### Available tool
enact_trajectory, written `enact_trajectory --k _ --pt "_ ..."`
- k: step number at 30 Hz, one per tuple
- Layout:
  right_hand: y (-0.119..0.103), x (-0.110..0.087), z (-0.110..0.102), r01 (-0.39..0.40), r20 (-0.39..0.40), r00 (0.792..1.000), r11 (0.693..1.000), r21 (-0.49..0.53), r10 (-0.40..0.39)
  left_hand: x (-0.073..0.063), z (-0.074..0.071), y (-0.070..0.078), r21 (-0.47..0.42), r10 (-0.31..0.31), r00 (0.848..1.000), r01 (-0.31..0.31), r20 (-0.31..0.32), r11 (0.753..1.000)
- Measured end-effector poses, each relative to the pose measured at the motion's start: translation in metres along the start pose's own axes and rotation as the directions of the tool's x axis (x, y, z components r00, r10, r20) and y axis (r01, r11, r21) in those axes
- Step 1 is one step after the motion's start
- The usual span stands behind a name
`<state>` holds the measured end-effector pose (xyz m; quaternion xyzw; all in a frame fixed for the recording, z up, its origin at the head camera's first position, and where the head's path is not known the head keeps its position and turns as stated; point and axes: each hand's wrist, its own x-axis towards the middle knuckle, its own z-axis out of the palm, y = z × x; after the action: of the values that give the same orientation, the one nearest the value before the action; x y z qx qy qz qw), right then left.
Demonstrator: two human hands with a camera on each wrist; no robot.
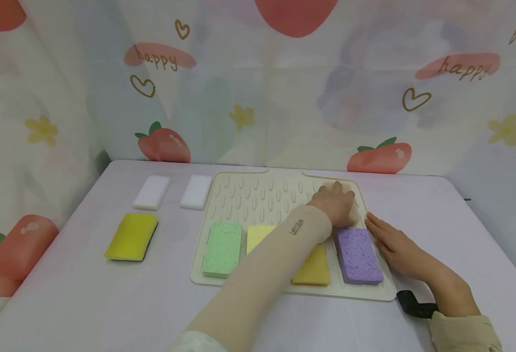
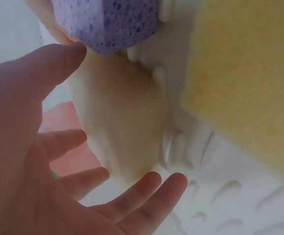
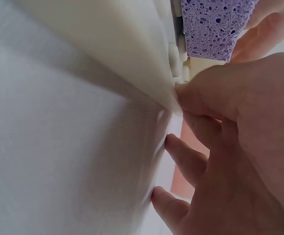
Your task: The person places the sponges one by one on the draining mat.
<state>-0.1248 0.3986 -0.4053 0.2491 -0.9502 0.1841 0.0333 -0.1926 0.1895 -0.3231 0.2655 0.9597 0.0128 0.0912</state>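
Note:
At the far right corner of a cream ridged mat (image 1: pixel 258 200), my left hand (image 1: pixel 334 203) is over a beige sponge (image 2: pixel 122 115). In the left wrist view its thumb and spread fingers lie around the sponge, some fingertips at its edge; whether they press on it I cannot tell. My right hand (image 1: pixel 400 249) lies along the mat's right edge, fingers nearly straight, touching the rim. Between the hands and the near edge sits a purple sponge (image 1: pixel 359 256). A dark yellow sponge (image 1: pixel 315 269) and a pale yellow one (image 1: pixel 258 235) are partly hidden by my left forearm.
A green sponge (image 1: pixel 223 249) lies at the mat's near left. Left of the mat are a white block (image 1: pixel 196 192), another white block (image 1: pixel 152 193) and a bright yellow sponge (image 1: pixel 131 237) with a dark underside. A patterned cloth wall (image 1: pixel 262 142) stands behind the table.

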Motion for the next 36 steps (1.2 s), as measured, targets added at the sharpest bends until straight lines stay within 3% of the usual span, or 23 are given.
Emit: enact_trajectory --k 7,11,23,27,36 --pt "-0.013 0.004 -0.009 -0.146 0.116 0.983 0.988 0.043 0.140 0.000 -0.004 -0.012 -0.086 0.040 0.997 -0.034 0.068 0.996" --pt "-0.014 0.004 -0.009 -0.177 0.133 0.977 0.982 0.062 0.167 0.000 -0.005 -0.016 -0.096 0.063 0.994 -0.055 0.087 0.994" --pt "-0.008 0.001 -0.003 -0.073 0.072 0.995 0.997 -0.021 0.074 0.000 0.003 -0.018 -0.056 0.142 0.990 -0.141 0.007 0.988" --pt "-0.006 0.000 -0.001 -0.055 0.048 0.997 0.998 -0.038 0.057 0.000 0.004 -0.018 -0.062 0.162 0.987 -0.161 0.015 0.985" --pt "-0.004 -0.002 0.003 -0.034 0.019 0.999 0.997 -0.069 0.035 -0.001 0.006 -0.016 -0.011 0.155 0.988 -0.155 0.009 0.988"
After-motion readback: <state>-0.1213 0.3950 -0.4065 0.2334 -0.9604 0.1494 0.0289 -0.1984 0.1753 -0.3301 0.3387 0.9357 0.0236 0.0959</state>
